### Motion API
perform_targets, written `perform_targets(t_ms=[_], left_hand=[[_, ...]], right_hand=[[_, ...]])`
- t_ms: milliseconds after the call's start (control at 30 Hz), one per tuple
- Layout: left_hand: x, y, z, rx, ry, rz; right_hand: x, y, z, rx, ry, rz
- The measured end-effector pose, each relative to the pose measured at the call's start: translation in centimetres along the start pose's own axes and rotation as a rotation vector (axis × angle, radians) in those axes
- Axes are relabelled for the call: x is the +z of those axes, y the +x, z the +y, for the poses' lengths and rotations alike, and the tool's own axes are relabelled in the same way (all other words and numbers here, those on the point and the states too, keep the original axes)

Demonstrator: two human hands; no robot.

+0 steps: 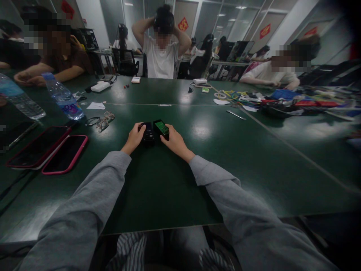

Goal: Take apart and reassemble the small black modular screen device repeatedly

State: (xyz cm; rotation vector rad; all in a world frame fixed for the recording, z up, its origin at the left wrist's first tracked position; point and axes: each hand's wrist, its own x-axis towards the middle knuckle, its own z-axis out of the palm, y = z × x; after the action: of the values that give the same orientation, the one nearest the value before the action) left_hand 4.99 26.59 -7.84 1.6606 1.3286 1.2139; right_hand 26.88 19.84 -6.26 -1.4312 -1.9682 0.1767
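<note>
Above the green table [158, 188], my left hand [134, 137] grips a small dark box-like device [148, 133], thumb on its upper face. My right hand [176, 141] is closed on a small black case with a green face [161, 128], patterned like a circuit board. The two pieces sit side by side, tilted toward each other, with a narrow gap between their tops. Whether they rest on the table, I cannot tell. My fingers behind both are mostly hidden. A pair of glasses [105, 121] lies beyond my left hand.
At left are a pink-cased phone [65, 155], a larger red-edged device [39, 146] and a water bottle [63, 98]. A metal tool [236, 114] lies right of centre. Cables and bags [284, 99] pile up far right. Several people sit around, one opposite [160, 56] with raised arms.
</note>
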Motion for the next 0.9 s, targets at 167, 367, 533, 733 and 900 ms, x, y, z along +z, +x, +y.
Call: perform_targets(t_ms=[167, 367, 533, 733, 900], left_hand=[[0.2, 0.2, -0.2, 0.011, 0.001, 0.021], [0.1, 0.2, -0.3, 0.013, -0.006, 0.018], [-0.1, 0.1, -0.3, 0.004, -0.011, 0.016], [-0.3, -0.1, -0.1, 0.015, -0.041, 0.007], [-0.3, -0.1, -0.1, 0.008, -0.042, 0.007]], right_hand=[[0.0, 0.0, 0.0, -0.013, -0.021, 0.019], [-0.7, -0.2, -1.3, -0.112, -0.158, 0.005], [-1.2, -0.1, -0.8, -0.120, -0.261, 0.038], [-1.3, -0.1, 0.9, 0.079, -0.094, 0.099], [-1.0, 0.2, 1.8, 0.158, 0.101, 0.144]])
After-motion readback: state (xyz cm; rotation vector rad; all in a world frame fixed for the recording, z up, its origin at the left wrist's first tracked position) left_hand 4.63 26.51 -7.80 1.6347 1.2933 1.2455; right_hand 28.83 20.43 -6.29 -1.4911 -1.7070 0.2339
